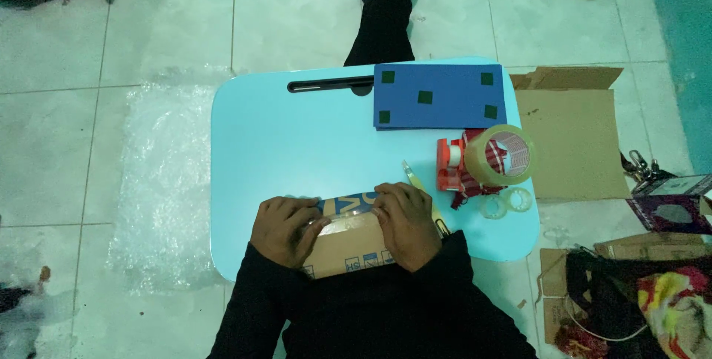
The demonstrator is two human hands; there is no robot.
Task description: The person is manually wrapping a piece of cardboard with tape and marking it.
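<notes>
A light-blue table [282, 144] carries a cardboard box [348, 244], blue sheets [439, 96] and a tape dispenser [482, 162].

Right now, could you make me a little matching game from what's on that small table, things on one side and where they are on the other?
Things:
1. cardboard box
2. blue board
3. tape dispenser
4. small clear tape rolls

Places:
A. far edge of the light blue table
B. under both hands
C. near right corner
D. right side, just below the blue board

Pairs: 1-B, 2-A, 3-D, 4-C
</notes>
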